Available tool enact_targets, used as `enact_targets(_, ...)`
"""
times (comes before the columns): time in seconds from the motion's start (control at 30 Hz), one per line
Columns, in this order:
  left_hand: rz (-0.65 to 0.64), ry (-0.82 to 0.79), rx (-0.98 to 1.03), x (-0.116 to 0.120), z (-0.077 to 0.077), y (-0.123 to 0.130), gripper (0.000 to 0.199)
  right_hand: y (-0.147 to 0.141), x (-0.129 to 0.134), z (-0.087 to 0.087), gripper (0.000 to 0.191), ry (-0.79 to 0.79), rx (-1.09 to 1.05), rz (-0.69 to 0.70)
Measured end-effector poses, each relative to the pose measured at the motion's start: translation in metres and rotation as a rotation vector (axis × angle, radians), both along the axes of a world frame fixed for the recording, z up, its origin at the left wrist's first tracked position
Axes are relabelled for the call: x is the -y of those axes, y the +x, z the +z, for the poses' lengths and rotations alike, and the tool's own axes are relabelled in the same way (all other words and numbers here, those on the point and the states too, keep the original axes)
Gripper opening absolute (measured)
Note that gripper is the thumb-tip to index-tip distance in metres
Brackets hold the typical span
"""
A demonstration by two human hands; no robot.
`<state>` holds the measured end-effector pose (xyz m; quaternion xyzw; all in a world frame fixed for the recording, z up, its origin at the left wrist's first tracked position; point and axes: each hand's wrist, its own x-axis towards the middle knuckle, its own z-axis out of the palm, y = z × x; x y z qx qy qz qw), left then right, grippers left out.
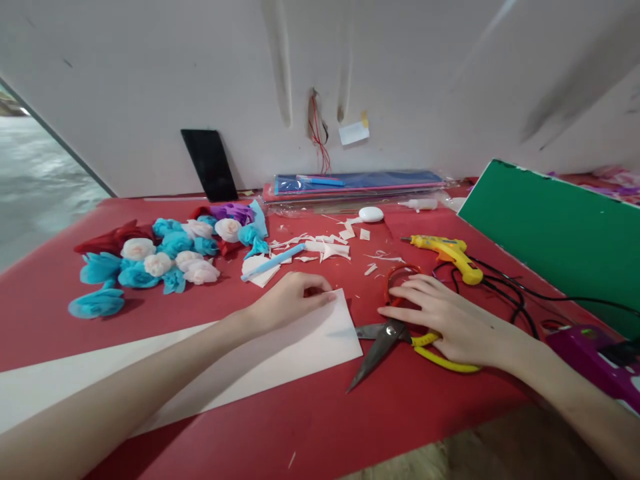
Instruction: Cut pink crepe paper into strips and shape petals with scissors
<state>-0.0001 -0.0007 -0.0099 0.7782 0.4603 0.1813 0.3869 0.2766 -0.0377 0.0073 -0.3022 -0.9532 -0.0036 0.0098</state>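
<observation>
My left hand point(295, 299) pinches the upper edge of a long white paper strip point(225, 370) near its right end. My right hand point(445, 317) lies over the scissors point(385, 333), its fingers at the red handle and its thumb side by the yellow handle. The scissor blades are spread apart. One blade points left and meets the strip's right edge; the other points down and left, just beyond the strip's corner. How far the right fingers go through the loops is partly hidden.
Blue, white, red and purple crepe flowers point(173, 250) lie on the left of the red table point(280, 427). White scraps point(333, 250) and a blue stick point(275, 260) lie behind my left hand. A yellow glue gun point(450, 253), its cord and a green board point(550, 240) are to the right.
</observation>
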Motion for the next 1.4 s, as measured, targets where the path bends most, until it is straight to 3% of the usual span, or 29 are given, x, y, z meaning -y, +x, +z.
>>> enact_targets(0.23,0.015,-0.023,0.035,0.001,0.001,0.001,0.026,0.007,0.006,-0.004,0.073,0.037,0.043,0.038)
enact_targets(0.67,0.047,-0.028,0.056,0.004,-0.001,0.003,0.026,-0.008,-0.001,-0.004,0.064,0.073,0.012,0.14)
enact_targets(0.9,0.029,0.093,0.045,0.004,-0.009,0.002,0.024,-0.007,0.002,-0.006,0.062,0.133,-0.044,0.169)
enact_targets(1.17,-0.05,0.299,-0.015,0.003,-0.018,-0.002,0.017,-0.007,0.001,-0.002,0.064,0.083,0.042,0.141)
enact_targets(1.4,-0.109,0.439,-0.075,0.006,-0.021,0.0,0.018,-0.003,0.002,-0.007,0.061,0.082,-0.017,0.134)
